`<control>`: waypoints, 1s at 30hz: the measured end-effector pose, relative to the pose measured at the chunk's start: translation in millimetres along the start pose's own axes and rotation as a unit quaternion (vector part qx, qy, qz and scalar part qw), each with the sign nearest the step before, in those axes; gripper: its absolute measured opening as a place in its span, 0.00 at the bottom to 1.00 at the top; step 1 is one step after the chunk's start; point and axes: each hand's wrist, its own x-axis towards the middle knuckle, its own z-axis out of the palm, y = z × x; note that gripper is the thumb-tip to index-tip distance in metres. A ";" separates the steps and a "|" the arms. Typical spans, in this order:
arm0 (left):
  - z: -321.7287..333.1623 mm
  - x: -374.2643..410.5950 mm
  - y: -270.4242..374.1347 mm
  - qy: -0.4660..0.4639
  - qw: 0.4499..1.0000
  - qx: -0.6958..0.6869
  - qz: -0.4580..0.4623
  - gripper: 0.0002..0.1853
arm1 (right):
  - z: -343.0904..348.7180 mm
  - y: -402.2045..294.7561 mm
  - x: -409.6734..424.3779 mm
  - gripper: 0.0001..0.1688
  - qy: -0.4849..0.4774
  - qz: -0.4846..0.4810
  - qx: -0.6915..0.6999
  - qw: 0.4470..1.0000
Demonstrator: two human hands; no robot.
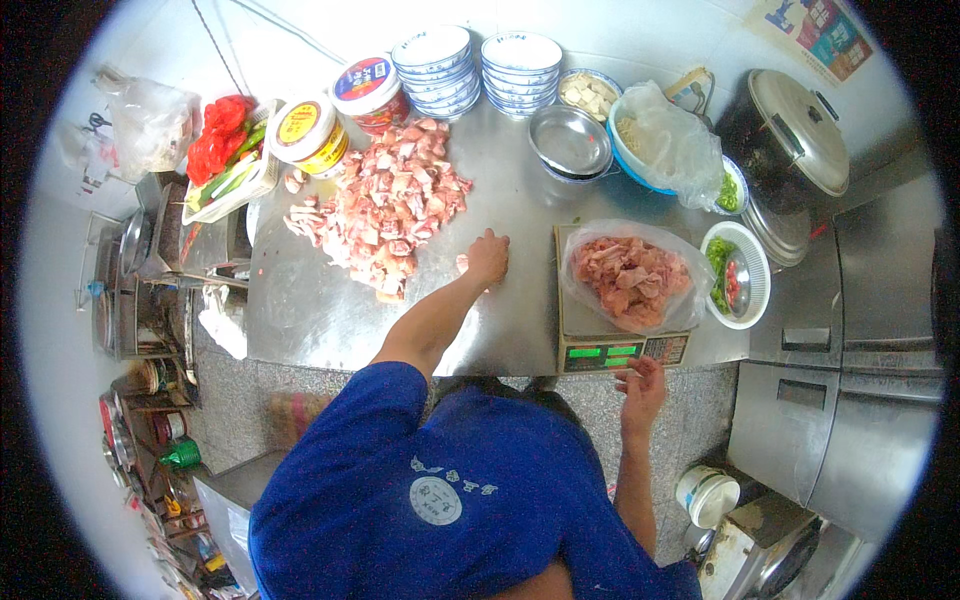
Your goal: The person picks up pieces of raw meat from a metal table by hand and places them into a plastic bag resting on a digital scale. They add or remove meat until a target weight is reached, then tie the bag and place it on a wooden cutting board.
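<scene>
My left hand [489, 259] is low over the steel worktable, its fingers partly curled and turned from view; whether it holds anything is hidden. Close beside it lies a small piece of raw meat [462, 263]. A large heap of chopped raw meat [397, 199] spreads to its left. My right hand [643, 386] is at the front edge of a digital scale [564, 300], by the lit green displays and keypad, fingers apart and nothing visible in them. On the scale pan sits a clear plastic bag [694, 274] of raw meat pieces [634, 281].
Along the back stand plastic tubs [307, 139], stacked bowls [435, 71], a metal bowl [571, 139] and a bagged blue basin [626, 154]. A white colander [759, 277] of greens is right of the scale, near a large lidded pot [799, 131]. A vegetable basket [244, 184] stands left.
</scene>
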 end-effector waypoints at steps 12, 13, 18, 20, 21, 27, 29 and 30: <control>-38.5 -57.5 -93.5 -0.044 0.993 -0.025 0.109 0.26 | -6.2 30.4 -12.7 0.21 0.007 0.038 -0.010 0.999; -33.0 -57.8 -92.2 -0.058 0.989 -0.019 0.132 0.28 | -4.9 32.0 -12.2 0.21 0.000 0.039 -0.017 0.999; -35.3 -48.8 -53.0 -0.092 0.990 -0.017 0.102 0.30 | 5.7 23.9 -7.6 0.21 -0.022 0.061 -0.021 0.998; -27.6 -40.4 -47.2 -0.106 0.990 -0.007 0.095 0.29 | 7.3 23.7 -4.4 0.22 -0.024 0.068 -0.033 0.997; -21.3 -38.3 -47.6 -0.103 0.989 0.011 0.102 0.28 | 8.9 20.5 -4.1 0.21 -0.025 0.060 -0.034 0.997; -27.2 -46.5 -26.5 -0.094 0.992 -0.022 0.077 0.22 | -0.7 18.6 -8.9 0.20 -0.010 0.041 -0.004 0.999; -17.1 -50.2 -28.2 -0.088 0.993 -0.040 0.069 0.20 | -6.0 23.1 -11.5 0.20 -0.006 0.056 -0.007 0.998; -32.4 -55.7 -7.1 -0.089 0.993 -0.042 0.058 0.18 | -9.9 28.0 -14.0 0.20 0.006 0.065 -0.008 0.998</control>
